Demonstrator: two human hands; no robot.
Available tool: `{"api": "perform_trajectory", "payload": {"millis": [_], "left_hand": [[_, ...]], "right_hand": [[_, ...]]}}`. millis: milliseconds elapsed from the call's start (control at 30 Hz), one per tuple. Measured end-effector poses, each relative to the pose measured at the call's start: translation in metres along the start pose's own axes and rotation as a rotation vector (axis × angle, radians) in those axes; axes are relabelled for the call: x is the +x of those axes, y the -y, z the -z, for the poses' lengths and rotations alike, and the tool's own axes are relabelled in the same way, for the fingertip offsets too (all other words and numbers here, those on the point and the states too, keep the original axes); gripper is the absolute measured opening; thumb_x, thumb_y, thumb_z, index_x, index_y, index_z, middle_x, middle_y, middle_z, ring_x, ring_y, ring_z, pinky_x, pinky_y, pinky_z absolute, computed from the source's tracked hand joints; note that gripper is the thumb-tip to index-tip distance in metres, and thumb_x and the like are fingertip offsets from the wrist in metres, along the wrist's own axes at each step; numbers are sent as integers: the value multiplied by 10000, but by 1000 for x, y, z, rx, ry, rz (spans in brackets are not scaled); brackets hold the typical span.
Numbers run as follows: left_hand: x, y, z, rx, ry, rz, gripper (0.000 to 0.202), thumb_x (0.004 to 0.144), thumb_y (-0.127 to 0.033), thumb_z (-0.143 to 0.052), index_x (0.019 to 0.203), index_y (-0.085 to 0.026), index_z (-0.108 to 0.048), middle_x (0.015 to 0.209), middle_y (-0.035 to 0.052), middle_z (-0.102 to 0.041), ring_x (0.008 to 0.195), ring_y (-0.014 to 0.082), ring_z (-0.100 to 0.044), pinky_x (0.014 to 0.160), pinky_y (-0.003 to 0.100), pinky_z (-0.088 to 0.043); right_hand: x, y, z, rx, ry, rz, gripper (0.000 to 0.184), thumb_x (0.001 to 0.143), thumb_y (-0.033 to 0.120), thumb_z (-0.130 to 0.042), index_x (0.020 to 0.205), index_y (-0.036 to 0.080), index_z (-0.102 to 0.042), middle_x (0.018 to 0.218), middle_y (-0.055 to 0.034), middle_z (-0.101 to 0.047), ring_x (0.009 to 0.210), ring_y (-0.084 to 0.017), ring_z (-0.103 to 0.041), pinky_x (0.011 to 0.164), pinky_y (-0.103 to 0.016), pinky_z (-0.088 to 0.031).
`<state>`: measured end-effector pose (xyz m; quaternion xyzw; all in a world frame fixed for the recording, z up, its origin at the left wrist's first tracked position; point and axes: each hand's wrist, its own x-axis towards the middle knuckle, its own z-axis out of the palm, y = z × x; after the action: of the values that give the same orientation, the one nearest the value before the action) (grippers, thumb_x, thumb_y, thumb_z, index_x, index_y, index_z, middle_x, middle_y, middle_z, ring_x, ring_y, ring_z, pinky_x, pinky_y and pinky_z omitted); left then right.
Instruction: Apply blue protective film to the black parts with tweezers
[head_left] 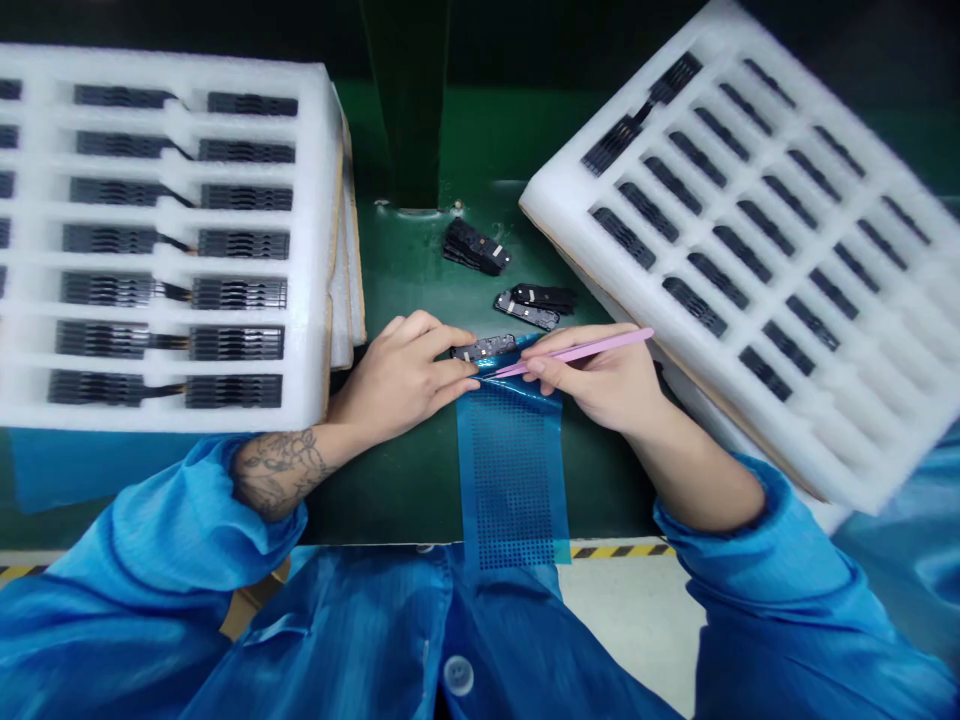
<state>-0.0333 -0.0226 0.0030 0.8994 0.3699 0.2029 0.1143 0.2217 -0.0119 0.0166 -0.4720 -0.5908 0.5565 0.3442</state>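
Observation:
My left hand (409,365) has its fingers closed about the left end of a small black electronic part (487,347), which carries light component marks. Its lower fingertips lie by the top of a blue film sheet (514,470) covered with rows of tiny dark pieces. In my right hand (611,380) is a pair of pink tweezers (592,348), their tips down at the film's lifted, creased upper edge, close to my left fingertips. Whether the tips grip a piece is too small to tell. Just beyond lie two black parts (534,303) and a stack of similar parts (476,246).
A white foam tray (315,250) filled with black parts in slots stands on the left, stacked on others. To the right, another foam tray (555,190) sits at an angle, also stacked. The green bench (390,480) ends before my body, above black-yellow floor tape (622,551).

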Motion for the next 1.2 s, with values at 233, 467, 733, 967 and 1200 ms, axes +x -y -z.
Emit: {"api": "perform_trajectory", "payload": {"millis": [233, 467, 733, 967, 1200], "left_hand": [[0, 0, 1, 4, 11, 5, 198, 980, -371, -617, 1034, -255, -769, 1220, 40, -709, 1038, 230, -572, 783, 384, -426], [0, -1, 0, -2, 5, 5, 192, 979, -366, -619, 1026, -255, -768, 1221, 35, -709, 1036, 228, -569, 787, 388, -430], [0, 0, 0, 10, 19, 10, 198, 976, -371, -621, 1040, -258, -771, 1223, 47, -707, 1049, 235, -570, 793, 395, -430], [0, 0, 0, 2, 10, 3, 202, 979, -374, -616, 1034, -252, -768, 1226, 40, -706, 1044, 232, -570, 785, 391, -430], [0, 0, 0, 1, 2, 5, 208, 977, -383, -619, 1025, -251, -771, 1218, 39, -709, 1037, 230, -569, 787, 387, -429]], "right_hand": [[1, -2, 1, -13, -11, -17, 199, 775, 379, -842, 839, 196, -798, 686, -39, -763, 489, -132, -635, 464, -262, -542], [0, -1, -2, -51, -10, 42, 144, 779, 319, -835, 836, 190, -808, 677, -31, -756, 502, -120, -614, 470, -251, -495], [0, 0, -4, -57, -22, 48, 136, 760, 314, -844, 815, 195, -808, 713, -34, -770, 512, -125, -612, 474, -264, -495], [0, -1, -3, -51, -22, 58, 102, 760, 284, -842, 797, 197, -807, 720, -33, -774, 518, -124, -619, 488, -265, -503], [1, 0, -4, -54, -20, 59, 104, 759, 281, -843, 799, 192, -806, 715, -33, -773, 519, -123, -618, 483, -259, -496]]}}
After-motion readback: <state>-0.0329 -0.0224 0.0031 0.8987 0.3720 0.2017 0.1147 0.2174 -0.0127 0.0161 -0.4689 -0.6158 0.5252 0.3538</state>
